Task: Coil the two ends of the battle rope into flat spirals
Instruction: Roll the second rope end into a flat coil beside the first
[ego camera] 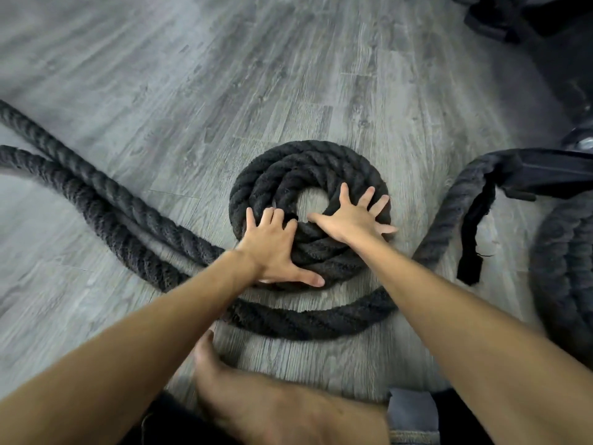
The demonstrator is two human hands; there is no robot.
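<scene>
Risk, judged: if the left hand (276, 252), splayed flat on the spiral's (308, 162) near-left turns and gripping nothing, eases off, the stiff turns may spring outward or ride up; right hand (353, 216), equally flat and spread on the right side, holds nothing either; the hollow centre leaves slack. Spiral lies flat on the floor (160, 75); loose strands (96, 210) at left run lengthwise from upper left toward it; free run (321, 326) arcs under its near edge, climbing right.

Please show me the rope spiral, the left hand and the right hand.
rope spiral (308, 159), head view, far outer turn.
left hand (274, 248), head view, back of the hand.
right hand (351, 220), head view, back of the hand.
</scene>
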